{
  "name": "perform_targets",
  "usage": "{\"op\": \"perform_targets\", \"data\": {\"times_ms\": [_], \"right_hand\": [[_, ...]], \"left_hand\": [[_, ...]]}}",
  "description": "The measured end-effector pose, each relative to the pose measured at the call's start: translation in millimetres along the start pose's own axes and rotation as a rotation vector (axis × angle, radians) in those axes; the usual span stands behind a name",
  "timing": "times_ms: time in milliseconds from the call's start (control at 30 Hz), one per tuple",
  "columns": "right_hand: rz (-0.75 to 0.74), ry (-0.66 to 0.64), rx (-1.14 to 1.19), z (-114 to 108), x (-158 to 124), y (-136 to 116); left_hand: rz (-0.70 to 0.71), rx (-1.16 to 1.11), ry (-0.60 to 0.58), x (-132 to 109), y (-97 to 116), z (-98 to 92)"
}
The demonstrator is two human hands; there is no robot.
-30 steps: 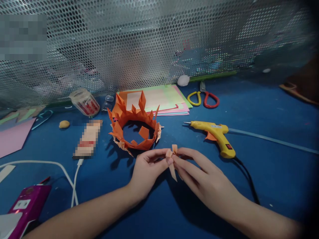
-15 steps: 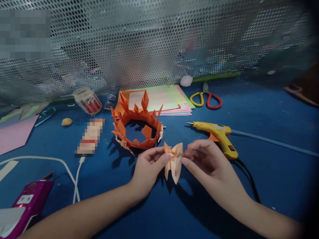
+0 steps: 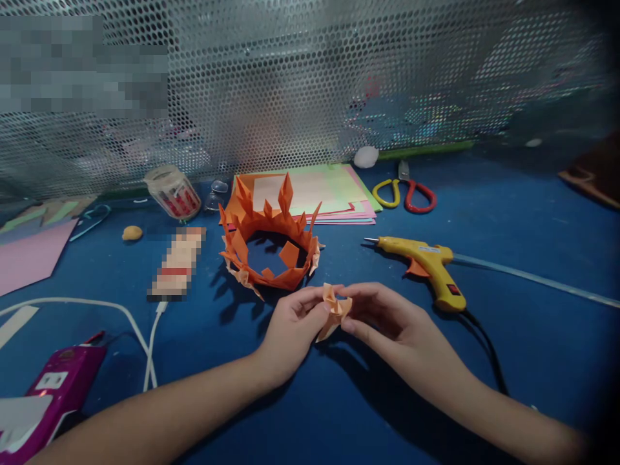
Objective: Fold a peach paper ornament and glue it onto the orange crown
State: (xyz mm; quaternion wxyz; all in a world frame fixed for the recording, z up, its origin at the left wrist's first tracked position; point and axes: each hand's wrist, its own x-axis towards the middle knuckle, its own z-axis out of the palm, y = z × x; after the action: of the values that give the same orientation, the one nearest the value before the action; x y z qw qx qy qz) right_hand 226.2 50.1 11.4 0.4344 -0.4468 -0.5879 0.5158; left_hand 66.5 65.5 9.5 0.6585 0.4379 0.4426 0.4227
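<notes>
A small pale-orange folded paper piece (image 3: 334, 311) is held above the blue table, in front of the orange paper crown (image 3: 276, 278). My left hand (image 3: 293, 326) pinches its left side between thumb and fingers. From the right, my right hand (image 3: 392, 323) grips the other side, thumb low and fingers curled behind. Parts of the piece are hidden by the fingers. The crown stands upright with tall folded points; several paler pieces sit along its outside. A yellow glue gun (image 3: 436, 258) lies beyond my right hand, its nozzle pointing left, with a clear glue stick (image 3: 533, 279) at its back.
Behind the crown lies a stack of coloured paper (image 3: 334, 187), with scissors (image 3: 404, 190) to its right. A jar (image 3: 173, 194), a blurred-out flat item (image 3: 178, 265) and a purple power strip (image 3: 68, 381) with white cables are on the left. A perforated metal panel (image 3: 300, 84) bounds the back.
The folded paper piece has been turned and tilted in my fingers, so less of its face shows. My right hand has moved slightly left and closed onto it.
</notes>
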Motion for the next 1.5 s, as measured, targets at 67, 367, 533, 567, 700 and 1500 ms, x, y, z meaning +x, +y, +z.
{"op": "perform_targets", "data": {"times_ms": [67, 367, 533, 567, 700, 1500], "right_hand": [[-0.013, 0.024, -0.055, -1, 0, 1], [0.013, 0.083, -0.121, -3, 0, -1], [0.048, 0.084, -0.045, -5, 2, 0], [0.057, 0.085, -0.029, -5, 2, 0], [0.121, 0.056, 0.058, -6, 3, 2], [0.248, 0.006, 0.291, -10, 5, 2]], "left_hand": [[-0.012, -0.002, -0.011, 0, 1, 0.8], [-0.023, -0.016, -0.032, 3, 5, 2.2], [0.029, 0.019, -0.091, 1, 8, -0.3], [0.031, 0.018, -0.097, 0, 8, -0.6], [0.032, 0.029, -0.123, 0, 7, -1.3], [-0.019, -0.088, -0.138, -3, -4, -1.7]]}}
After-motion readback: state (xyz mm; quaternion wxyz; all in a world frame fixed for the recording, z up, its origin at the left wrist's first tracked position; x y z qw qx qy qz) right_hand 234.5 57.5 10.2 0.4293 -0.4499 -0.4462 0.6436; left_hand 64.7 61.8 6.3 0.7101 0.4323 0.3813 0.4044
